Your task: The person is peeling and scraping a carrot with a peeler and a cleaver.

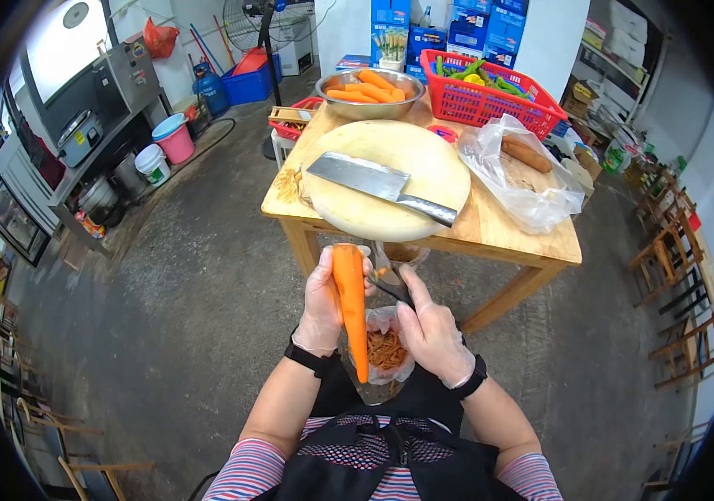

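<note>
A large orange carrot [350,305] with a smooth, peeled-looking surface points tip-down in my left hand [320,305], which wears a clear glove and wraps round its thick end. My right hand [436,338], also gloved, grips the dark handle of a peeler [388,289]. Its head is beside the carrot's upper right side, with orange bits on it. Below, between my knees, a lined bin [403,371] holds brownish-orange peelings [384,349]. In front of my hands, a cleaver [361,177] lies across a round cutting board [428,154].
The wooden table [532,245] carries a metal bowl [411,104] of peeled carrots, a red basket [499,108] of green peppers, and a plastic bag [532,204] with unpeeled carrots. A fan [248,21] stands behind; wooden chairs [695,342] line the right side.
</note>
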Available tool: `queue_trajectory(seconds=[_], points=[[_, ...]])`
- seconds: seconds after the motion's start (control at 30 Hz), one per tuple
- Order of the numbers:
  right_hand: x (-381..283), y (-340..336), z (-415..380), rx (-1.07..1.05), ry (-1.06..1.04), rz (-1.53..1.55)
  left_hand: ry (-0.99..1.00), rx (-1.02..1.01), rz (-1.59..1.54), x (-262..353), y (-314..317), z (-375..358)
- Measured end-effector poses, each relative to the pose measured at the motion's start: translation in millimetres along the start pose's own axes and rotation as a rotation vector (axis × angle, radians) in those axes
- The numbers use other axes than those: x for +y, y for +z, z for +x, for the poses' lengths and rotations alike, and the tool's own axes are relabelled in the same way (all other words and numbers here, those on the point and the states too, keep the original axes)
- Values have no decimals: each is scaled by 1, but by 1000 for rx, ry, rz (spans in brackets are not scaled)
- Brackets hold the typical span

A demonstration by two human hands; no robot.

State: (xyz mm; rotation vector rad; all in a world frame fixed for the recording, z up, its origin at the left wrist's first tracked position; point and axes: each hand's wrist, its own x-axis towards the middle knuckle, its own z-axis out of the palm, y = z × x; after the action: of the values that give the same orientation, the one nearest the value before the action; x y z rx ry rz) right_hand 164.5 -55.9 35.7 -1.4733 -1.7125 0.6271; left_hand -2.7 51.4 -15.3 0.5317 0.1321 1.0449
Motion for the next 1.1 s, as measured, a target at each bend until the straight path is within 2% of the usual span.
queue_trajectory(seconds=[0.07,0.1,0.13,0.17,0.23,0.3,0.37,0.5,0.57,0.8,0.87,1.1], points=[[-7,0,11,63,-119,-90,-4,74,0,-8,5,-2],[-10,1,15,65,-121,-91,-7,153,0,-10,8,-4],[-12,2,18,53,-119,-114,-40,64,22,-9,-4,-4],[-14,4,21,41,-117,-135,-37,63,24,-11,-7,-3],[-21,10,20,29,-89,-184,32,164,32,-14,3,-3],[-23,16,15,54,-40,-260,39,141,18,-12,9,-5],[-20,18,10,69,-63,-260,21,223,103,-13,11,-7],[-14,16,-8,-92,-15,-374,83,254,110,-11,6,-3],[-17,9,-13,-171,-8,-394,66,137,118,-8,-10,2],[-15,5,-6,-59,-49,-416,72,322,228,-13,0,7],[-12,12,0,-49,-44,-416,133,411,184,-20,1,10],[9,32,-17,26,-143,-429,129,391,309,-6,7,9]])
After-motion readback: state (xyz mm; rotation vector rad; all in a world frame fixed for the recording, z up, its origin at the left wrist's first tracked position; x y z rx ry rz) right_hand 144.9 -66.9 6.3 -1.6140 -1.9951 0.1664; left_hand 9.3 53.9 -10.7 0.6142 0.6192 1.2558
